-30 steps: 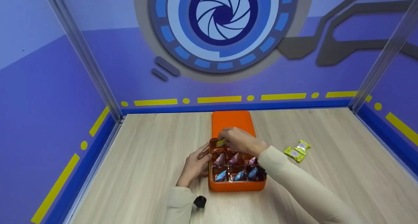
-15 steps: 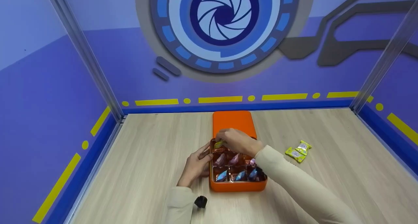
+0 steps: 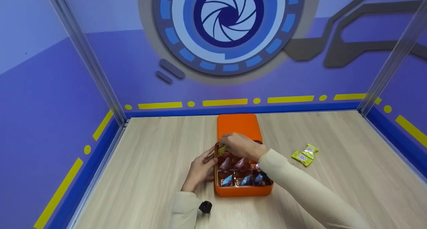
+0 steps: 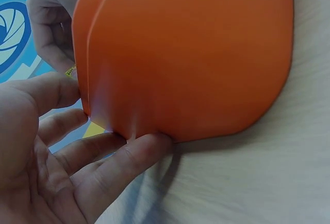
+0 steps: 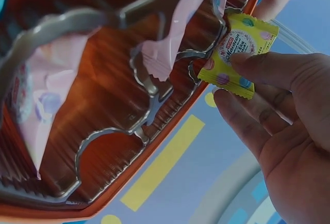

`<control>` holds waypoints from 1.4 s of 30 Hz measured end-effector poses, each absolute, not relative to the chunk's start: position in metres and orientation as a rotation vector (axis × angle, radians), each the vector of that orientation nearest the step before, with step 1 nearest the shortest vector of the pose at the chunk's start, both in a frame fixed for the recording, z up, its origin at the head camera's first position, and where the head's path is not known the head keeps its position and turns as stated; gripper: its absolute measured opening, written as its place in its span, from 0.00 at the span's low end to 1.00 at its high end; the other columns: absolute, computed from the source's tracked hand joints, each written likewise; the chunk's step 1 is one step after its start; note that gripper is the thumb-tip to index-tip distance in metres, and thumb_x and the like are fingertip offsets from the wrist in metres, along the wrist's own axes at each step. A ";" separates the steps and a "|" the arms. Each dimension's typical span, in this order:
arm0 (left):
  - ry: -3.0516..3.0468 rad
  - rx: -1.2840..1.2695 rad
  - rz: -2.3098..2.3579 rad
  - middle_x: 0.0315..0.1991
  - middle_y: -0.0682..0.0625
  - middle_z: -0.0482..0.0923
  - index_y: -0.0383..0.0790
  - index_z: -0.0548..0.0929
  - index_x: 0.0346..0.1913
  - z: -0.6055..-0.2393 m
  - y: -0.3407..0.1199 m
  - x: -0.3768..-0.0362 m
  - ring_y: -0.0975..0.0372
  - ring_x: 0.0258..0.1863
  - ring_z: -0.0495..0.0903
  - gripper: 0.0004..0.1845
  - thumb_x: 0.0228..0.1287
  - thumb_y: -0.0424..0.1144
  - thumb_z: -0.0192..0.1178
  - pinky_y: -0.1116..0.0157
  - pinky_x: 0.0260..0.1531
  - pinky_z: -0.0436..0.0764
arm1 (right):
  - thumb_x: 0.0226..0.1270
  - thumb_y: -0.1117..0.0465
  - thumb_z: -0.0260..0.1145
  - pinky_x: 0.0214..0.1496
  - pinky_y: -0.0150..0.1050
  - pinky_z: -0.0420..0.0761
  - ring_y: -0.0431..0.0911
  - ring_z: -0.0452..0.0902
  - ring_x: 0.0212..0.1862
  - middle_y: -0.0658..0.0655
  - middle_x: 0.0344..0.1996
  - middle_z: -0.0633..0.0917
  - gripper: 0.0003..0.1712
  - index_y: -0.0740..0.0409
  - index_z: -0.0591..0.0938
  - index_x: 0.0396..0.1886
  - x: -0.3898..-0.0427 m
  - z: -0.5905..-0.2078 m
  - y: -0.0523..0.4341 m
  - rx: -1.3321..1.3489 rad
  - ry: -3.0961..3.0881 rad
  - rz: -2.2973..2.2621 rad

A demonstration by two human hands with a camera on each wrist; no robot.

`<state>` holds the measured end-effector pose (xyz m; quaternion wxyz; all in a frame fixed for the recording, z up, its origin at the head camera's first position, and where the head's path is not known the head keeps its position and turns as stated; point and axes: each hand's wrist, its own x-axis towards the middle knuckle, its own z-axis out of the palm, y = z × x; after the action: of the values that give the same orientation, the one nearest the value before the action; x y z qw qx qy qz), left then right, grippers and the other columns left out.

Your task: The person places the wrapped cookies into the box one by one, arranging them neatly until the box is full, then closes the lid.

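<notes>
An orange box point(image 3: 243, 191) holds a brown divided tray point(image 5: 113, 105) with pink-wrapped candies point(image 3: 240, 163) in its middle row and blue-wrapped candies point(image 3: 246, 180) in its near row. My right hand point(image 3: 242, 145) pinches a yellow-wrapped candy point(image 5: 237, 53) between thumb and fingers at the far left compartment. That candy is mostly hidden by the hand in the head view; its label reads "Macaron". My left hand point(image 3: 199, 170) rests with extended fingers point(image 4: 103, 177) against the outside of the box's left wall.
Behind the box lies an orange lid point(image 3: 237, 125). Two yellow-wrapped candies point(image 3: 305, 155) lie on the wooden table point(image 3: 156, 162) at the right. A small black object point(image 3: 205, 207) is by the left sleeve. Printed panels point(image 3: 186, 88) stand around the table.
My right hand has shifted slightly left and toward me over the far left compartment, with the yellow candy still pinched. The left hand stays at the box's side.
</notes>
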<state>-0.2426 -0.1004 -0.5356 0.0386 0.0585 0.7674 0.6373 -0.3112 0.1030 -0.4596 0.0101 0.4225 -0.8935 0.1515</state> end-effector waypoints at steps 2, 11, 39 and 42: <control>2.355 0.172 1.946 0.70 0.37 0.77 0.47 0.72 0.80 -0.536 -0.100 -0.242 0.46 0.62 0.82 0.30 0.79 0.42 0.62 0.50 0.41 0.90 | 0.76 0.70 0.68 0.53 0.42 0.88 0.50 0.88 0.48 0.57 0.46 0.90 0.11 0.62 0.90 0.54 -0.311 -0.460 0.103 1.318 -2.794 0.462; 2.373 0.190 1.938 0.69 0.39 0.78 0.49 0.73 0.79 -0.537 -0.101 -0.244 0.48 0.62 0.82 0.30 0.78 0.42 0.62 0.53 0.41 0.90 | 0.74 0.70 0.70 0.54 0.42 0.87 0.50 0.88 0.49 0.56 0.47 0.90 0.12 0.60 0.90 0.53 -0.309 -0.461 0.104 1.298 -2.817 0.463; 2.346 0.190 1.981 0.67 0.36 0.80 0.45 0.74 0.78 -0.538 -0.100 -0.245 0.48 0.62 0.83 0.29 0.77 0.39 0.63 0.52 0.58 0.84 | 0.75 0.54 0.73 0.54 0.49 0.87 0.51 0.87 0.48 0.56 0.46 0.90 0.15 0.60 0.90 0.52 -0.308 -0.463 0.138 1.222 -2.735 0.826; 2.351 0.194 1.976 0.66 0.37 0.80 0.44 0.74 0.79 -0.540 -0.100 -0.246 0.49 0.62 0.83 0.29 0.78 0.39 0.63 0.52 0.59 0.83 | 0.74 0.54 0.74 0.56 0.50 0.86 0.51 0.87 0.49 0.55 0.45 0.90 0.15 0.60 0.90 0.51 -0.307 -0.461 0.145 1.204 -2.705 0.865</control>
<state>-0.2458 -0.0999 -0.5398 0.0321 0.0631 0.7636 0.6418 -0.3071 0.1452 -0.4611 0.0285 0.3902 -0.8765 0.2804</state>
